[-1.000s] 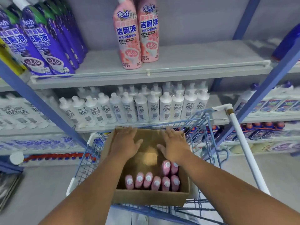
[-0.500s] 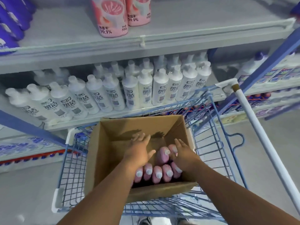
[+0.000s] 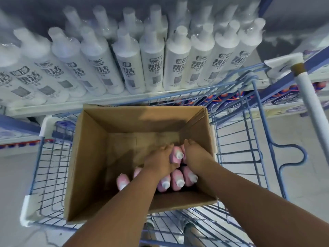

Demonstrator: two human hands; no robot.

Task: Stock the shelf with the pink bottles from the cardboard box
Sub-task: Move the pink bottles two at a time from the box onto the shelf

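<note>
Hands reach into an open brown cardboard box [image 3: 99, 157] sitting in a blue wire shopping cart [image 3: 249, 139] at the centre of the frame. The left hand [image 3: 160, 161] and right hand [image 3: 197, 155] press from either side on one pink plastic bottle with a white cap [image 3: 176, 155], fingers curled around it. More pink white-capped bottles [image 3: 176, 182] lie just below, and white bottles [image 3: 153, 63] fill the shelf [image 3: 71, 106] across the top.

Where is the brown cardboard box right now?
In the head view, the cardboard box sits open inside the blue wire shopping cart, just below the shelf of white bottles. Both hands reach into its right side among the pink bottles.
</note>
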